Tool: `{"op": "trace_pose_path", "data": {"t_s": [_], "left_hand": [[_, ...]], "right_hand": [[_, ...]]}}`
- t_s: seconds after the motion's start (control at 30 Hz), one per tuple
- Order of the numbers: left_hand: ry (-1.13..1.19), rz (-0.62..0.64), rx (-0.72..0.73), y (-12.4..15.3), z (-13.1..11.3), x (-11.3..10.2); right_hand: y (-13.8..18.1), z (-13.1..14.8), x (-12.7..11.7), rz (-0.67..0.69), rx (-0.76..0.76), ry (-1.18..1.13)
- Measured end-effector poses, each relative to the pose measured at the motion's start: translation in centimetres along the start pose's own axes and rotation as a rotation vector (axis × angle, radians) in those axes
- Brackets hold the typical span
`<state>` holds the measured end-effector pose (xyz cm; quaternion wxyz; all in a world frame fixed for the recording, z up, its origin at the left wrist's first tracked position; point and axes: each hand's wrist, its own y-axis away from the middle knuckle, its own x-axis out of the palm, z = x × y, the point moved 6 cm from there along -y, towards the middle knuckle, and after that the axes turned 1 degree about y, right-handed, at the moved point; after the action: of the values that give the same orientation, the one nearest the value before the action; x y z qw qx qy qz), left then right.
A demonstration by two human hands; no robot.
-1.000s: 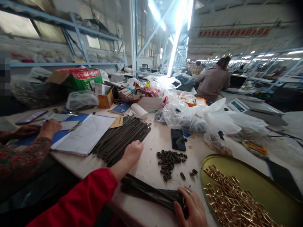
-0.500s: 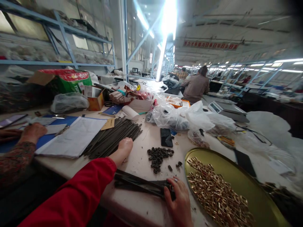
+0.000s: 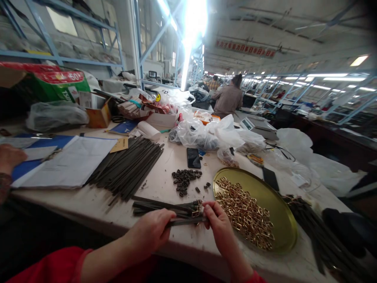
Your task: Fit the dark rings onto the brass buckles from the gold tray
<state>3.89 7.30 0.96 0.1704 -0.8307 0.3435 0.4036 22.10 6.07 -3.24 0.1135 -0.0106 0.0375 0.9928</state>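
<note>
Close to the table's front edge, my left hand (image 3: 153, 230) is closed on a thin black strap (image 3: 187, 222). The thumb and fingers of my right hand (image 3: 218, 220) pinch the strap's other end. Just behind it lies a small bundle of black straps (image 3: 159, 205) with gold buckles (image 3: 195, 212) at their right ends. Farther left is a large pile of loose black straps (image 3: 129, 165). Small black loops (image 3: 185, 180) are heaped beyond the bundle. Many gold rectangular buckles (image 3: 247, 212) lie on a round gold tray (image 3: 284, 224) to the right.
A black phone (image 3: 193, 158) and filled plastic bags (image 3: 203, 133) lie farther back. Papers on a clipboard (image 3: 79, 161) are at left, beside another person's hand (image 3: 11, 155). More black straps (image 3: 318, 232) lie at the right edge. A scale (image 3: 256, 125) stands behind.
My left hand has come from the large strap pile to the front edge and holds a strap. My right hand has lifted off the bundle and pinches that strap's end. The view has turned right.
</note>
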Motion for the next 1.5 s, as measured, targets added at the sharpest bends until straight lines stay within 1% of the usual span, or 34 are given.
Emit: {"op": "trace_pose_path", "data": {"t_s": [0.03, 0.1, 0.13, 0.17, 0.2, 0.23, 0.3, 0.37, 0.4, 0.47, 0.53, 0.6, 0.7, 0.8, 0.87, 1.0, 1.07, 1.1, 1.2, 1.27, 1.37, 1.5], "left_hand": [[0.187, 0.048, -0.074, 0.0, -0.1, 0.6], [0.543, 0.222, -0.22, -0.2, -0.3, 2.2], [0.682, 0.312, -0.286, -0.4, -0.4, 2.9], [0.788, 0.368, -0.351, -0.6, -0.4, 3.5], [0.866, 0.381, -0.415, -0.8, -0.2, 3.8], [0.924, 0.359, -0.471, -1.1, 0.3, 4.0], [1.021, 0.261, -0.565, -1.8, 1.4, 3.9], [1.126, 0.169, -0.639, -2.5, 2.6, 3.6], [1.179, 0.139, -0.665, -2.9, 3.0, 3.5], [1.261, 0.095, -0.698, -3.7, 3.7, 3.2], [1.311, 0.079, -0.712, -4.4, 4.0, 2.9], [1.334, 0.089, -0.718, -4.8, 4.1, 2.7], [1.33, 0.103, -0.716, -5.0, 4.1, 2.5], [1.321, 0.093, -0.695, -4.7, 3.8, 2.2], [1.322, 0.094, -0.675, -4.3, 3.5, 2.0], [1.283, 0.113, -0.624, -3.3, 2.7, 1.7], [1.23, 0.125, -0.597, -2.8, 2.2, 1.7], [1.2, 0.131, -0.583, -2.5, 2.0, 1.7], [1.136, 0.132, -0.561, -1.8, 1.2, 1.8], [1.154, 0.13, -0.58, -1.2, 0.7, 2.0], [1.279, 0.158, -0.638, -0.3, 0.2, 2.4], [1.509, 0.239, -0.692, 0.7, -0.1, 3.2]], "right_hand": [[0.1, -0.1, 0.8, 0.06, 0.011, 0.008], [0.2, -0.3, 2.4, 0.176, 0.016, 0.062], [-0.1, -0.2, 3.0, 0.224, -0.008, 0.126], [-0.5, 0.0, 3.2, 0.252, -0.062, 0.228], [-1.3, 0.3, 3.2, 0.251, -0.133, 0.352], [-2.3, 0.6, 2.8, 0.222, -0.204, 0.479], [-5.2, 1.1, 1.2, 0.106, -0.299, 0.688], [-8.6, 1.1, -0.6, 0.006, -0.303, 0.789], [-10.3, 0.9, -1.2, -0.014, -0.3, 0.829], [-13.3, 0.3, -1.5, -0.015, -0.293, 0.907], [-15.4, -0.5, -1.1, 0.012, -0.28, 0.965], [-16.6, -1.2, -0.4, 0.039, -0.265, 0.999], [-17.1, -1.6, 0.0, 0.058, -0.248, 1.014], [-16.5, -1.1, -0.3, 0.059, -0.238, 0.987], [-15.2, -0.3, -0.4, 0.063, -0.234, 0.943], [-10.6, 1.4, 0.4, 0.117, -0.201, 0.797], [-7.7, 1.9, 1.1, 0.163, -0.136, 0.604], [-6.4, 1.9, 1.3, 0.175, -0.075, 0.443], [-3.3, 1.4, 2.0, 0.135, 0.14, -0.067], [-1.9, 0.8, 2.4, 0.1, 0.242, -0.258], [-0.7, 0.1, 3.0, 0.094, 0.315, -0.371], [0.0, -0.3, 3.5, 0.139, 0.329, -0.398]]}}
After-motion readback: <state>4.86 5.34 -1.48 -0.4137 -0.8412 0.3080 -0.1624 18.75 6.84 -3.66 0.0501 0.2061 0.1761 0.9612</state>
